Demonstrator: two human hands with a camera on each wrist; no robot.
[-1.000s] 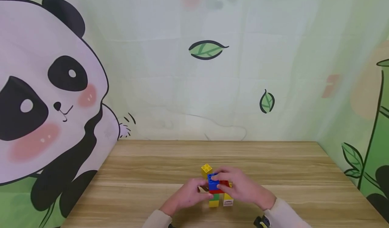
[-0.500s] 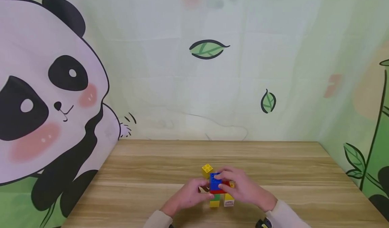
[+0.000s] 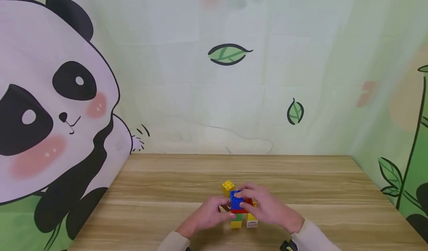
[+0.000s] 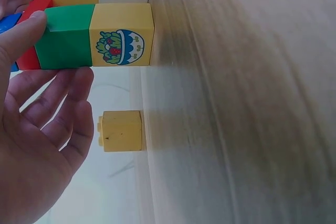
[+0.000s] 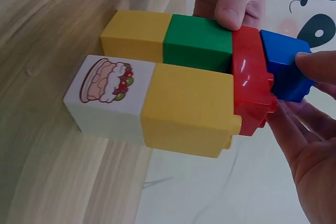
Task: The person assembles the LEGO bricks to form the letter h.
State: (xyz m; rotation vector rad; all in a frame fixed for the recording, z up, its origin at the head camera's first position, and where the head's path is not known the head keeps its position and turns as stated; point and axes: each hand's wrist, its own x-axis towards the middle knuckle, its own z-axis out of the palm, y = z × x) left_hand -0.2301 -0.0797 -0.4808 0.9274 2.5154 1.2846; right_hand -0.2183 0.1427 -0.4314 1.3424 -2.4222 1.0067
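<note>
My right hand (image 3: 267,204) pinches a blue toy building brick (image 5: 286,64) at one end of a red brick (image 5: 248,80). In the right wrist view a thin gap line runs between blue and red. My left hand (image 3: 208,212) grips the stack below, its thumb at the joint of the red brick and a green brick (image 4: 65,38), its fingers on the other side. Under the green one is a yellow brick (image 4: 123,35) with a printed bowl. Beside this column, a yellow brick (image 5: 189,108) tops a white brick (image 5: 107,114) with a cake picture.
A lone yellow brick (image 4: 123,131) stands on the wooden table (image 3: 167,176) just behind the stack. A cloth backdrop (image 3: 167,95) with a printed panda rises along the table's far edge and sides. A black object (image 3: 288,245) shows by the right sleeve.
</note>
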